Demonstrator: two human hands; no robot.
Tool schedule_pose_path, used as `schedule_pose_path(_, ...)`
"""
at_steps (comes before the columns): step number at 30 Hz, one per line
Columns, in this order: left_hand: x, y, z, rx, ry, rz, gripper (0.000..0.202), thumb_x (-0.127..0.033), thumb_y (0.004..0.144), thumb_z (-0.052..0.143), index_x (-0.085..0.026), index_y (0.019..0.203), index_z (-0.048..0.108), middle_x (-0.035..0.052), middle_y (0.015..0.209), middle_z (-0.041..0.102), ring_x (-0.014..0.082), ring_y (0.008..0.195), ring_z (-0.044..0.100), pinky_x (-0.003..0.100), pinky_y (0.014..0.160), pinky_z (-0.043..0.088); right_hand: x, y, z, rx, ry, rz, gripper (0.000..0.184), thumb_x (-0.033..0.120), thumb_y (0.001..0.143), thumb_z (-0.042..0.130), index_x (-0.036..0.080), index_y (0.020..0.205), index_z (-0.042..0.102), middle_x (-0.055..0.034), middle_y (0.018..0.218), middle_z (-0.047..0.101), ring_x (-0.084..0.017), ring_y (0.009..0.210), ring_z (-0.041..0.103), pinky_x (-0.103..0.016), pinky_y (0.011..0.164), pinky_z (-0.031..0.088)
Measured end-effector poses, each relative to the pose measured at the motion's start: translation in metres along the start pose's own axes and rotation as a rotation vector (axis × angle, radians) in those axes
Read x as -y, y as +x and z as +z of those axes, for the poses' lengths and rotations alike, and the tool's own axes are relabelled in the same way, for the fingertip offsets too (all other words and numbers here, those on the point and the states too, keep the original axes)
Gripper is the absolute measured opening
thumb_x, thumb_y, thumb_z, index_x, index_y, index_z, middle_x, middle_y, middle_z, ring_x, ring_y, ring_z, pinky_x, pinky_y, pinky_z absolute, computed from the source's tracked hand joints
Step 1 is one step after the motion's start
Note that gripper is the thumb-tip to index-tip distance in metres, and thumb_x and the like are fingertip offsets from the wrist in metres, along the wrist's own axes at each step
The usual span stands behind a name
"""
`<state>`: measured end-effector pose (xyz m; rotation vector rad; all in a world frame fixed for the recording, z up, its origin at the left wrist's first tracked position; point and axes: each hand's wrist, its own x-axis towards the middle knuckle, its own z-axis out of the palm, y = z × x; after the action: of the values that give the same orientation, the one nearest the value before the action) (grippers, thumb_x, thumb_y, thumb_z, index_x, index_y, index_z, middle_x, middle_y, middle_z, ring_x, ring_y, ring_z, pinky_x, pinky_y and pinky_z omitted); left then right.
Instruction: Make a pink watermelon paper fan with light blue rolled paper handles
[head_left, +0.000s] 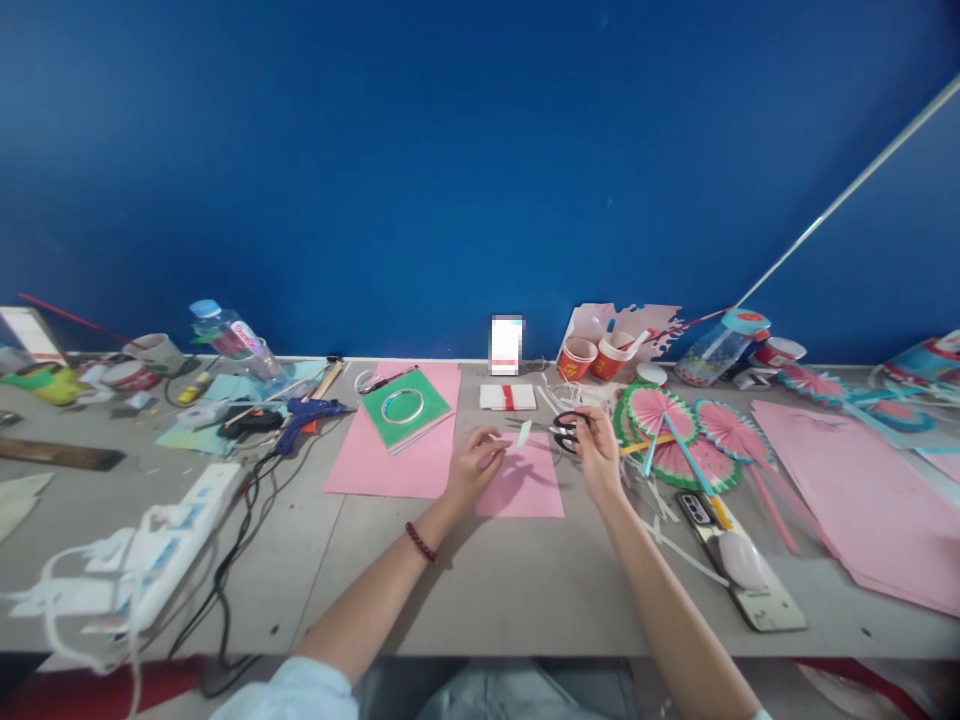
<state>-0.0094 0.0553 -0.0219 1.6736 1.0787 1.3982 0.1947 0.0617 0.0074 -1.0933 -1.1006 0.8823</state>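
My left hand (478,464), with a dark beaded bracelet at the wrist, pinches a small pale piece (523,434) that looks like paper or tape. Opposite it, my right hand (597,452) grips black-handled scissors (568,430), their blades pointing left toward the pale piece. Whether the blades touch it I cannot tell. Under both hands lies a small pink sheet (521,490). Left of my left hand, a green pad (405,440) with a clear ring (403,407) and a pen (390,378) rests on a larger pink sheet (360,470).
Right of my hand lie watermelon-patterned paper fans (675,435), a phone (776,600) with a white mouse (741,560), and pink sheets (862,490). Red paper cups (576,360) stand behind. To the left are a blue glue gun (300,422), a bottle (232,335) and a power strip (187,530).
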Motion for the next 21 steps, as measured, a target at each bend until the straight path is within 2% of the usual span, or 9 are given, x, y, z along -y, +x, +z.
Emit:
schedule_pose_path(3,0.000,-0.002,-0.001,0.053,0.050,0.028,0.012,-0.026,0.079,0.064,-0.027,0.087,0.073,0.0097,0.115,0.064,0.0220,0.088,0.060,0.041,0.087,0.043,0.002,-0.003,0.000,0.008,0.012,0.003,0.030,0.047,0.082,0.057,0.023,0.099,0.053,-0.0012,0.087,0.065,-0.008,0.058,0.050,-0.016,0.043,0.037)
schedule_pose_path(7,-0.005,-0.003,-0.001,0.160,0.000,-0.009,0.010,-0.025,0.077,0.067,-0.026,0.086,0.070,0.0133,0.118,0.064,0.0240,0.091,0.061,0.041,0.086,0.043,0.006,-0.005,0.002,0.011,0.100,0.034,0.027,0.046,0.082,0.059,0.023,0.096,0.054,0.0000,0.085,0.065,-0.007,0.052,0.047,-0.016,0.042,0.035)
schedule_pose_path(9,-0.007,-0.004,-0.001,0.174,0.017,0.026,0.008,-0.025,0.078,0.066,-0.025,0.086,0.069,0.0146,0.118,0.064,0.0238,0.091,0.062,0.039,0.082,0.044,0.007,-0.006,0.003,0.005,0.138,0.052,0.027,0.045,0.081,0.060,0.024,0.095,0.055,0.0006,0.084,0.065,-0.007,0.052,0.048,-0.015,0.041,0.035)
schedule_pose_path(11,-0.007,-0.003,-0.001,0.181,0.124,0.130,0.006,-0.025,0.082,0.062,-0.024,0.086,0.067,0.0146,0.119,0.064,0.0220,0.088,0.063,0.036,0.076,0.046,0.009,-0.007,0.003,0.000,0.171,0.072,0.026,0.045,0.080,0.062,0.024,0.094,0.055,0.0009,0.084,0.065,-0.007,0.053,0.050,-0.015,0.043,0.037)
schedule_pose_path(17,0.001,-0.002,0.001,0.152,0.704,0.621,0.016,-0.017,0.091,0.045,-0.019,0.086,0.060,0.0144,0.123,0.062,0.0170,0.077,0.063,0.030,0.061,0.046,0.009,-0.007,0.002,-0.005,0.225,0.099,0.027,0.045,0.079,0.064,0.024,0.093,0.056,0.0004,0.084,0.065,-0.005,0.049,0.046,-0.015,0.040,0.032)
schedule_pose_path(19,0.004,-0.002,0.001,0.117,0.797,0.686,0.016,-0.014,0.091,0.044,-0.019,0.088,0.059,0.0143,0.124,0.062,0.0164,0.076,0.064,0.030,0.061,0.047,0.007,-0.006,0.002,-0.012,0.229,0.104,0.027,0.045,0.079,0.064,0.024,0.094,0.056,-0.0003,0.084,0.065,-0.006,0.051,0.047,-0.015,0.041,0.033)
schedule_pose_path(21,0.007,-0.002,0.001,0.076,0.841,0.690,0.015,-0.013,0.090,0.045,-0.019,0.089,0.059,0.0136,0.123,0.062,0.0166,0.078,0.064,0.030,0.062,0.048,0.006,-0.006,0.001,-0.015,0.233,0.106,0.027,0.044,0.079,0.064,0.024,0.095,0.056,-0.0009,0.085,0.064,-0.006,0.053,0.049,-0.015,0.043,0.036)
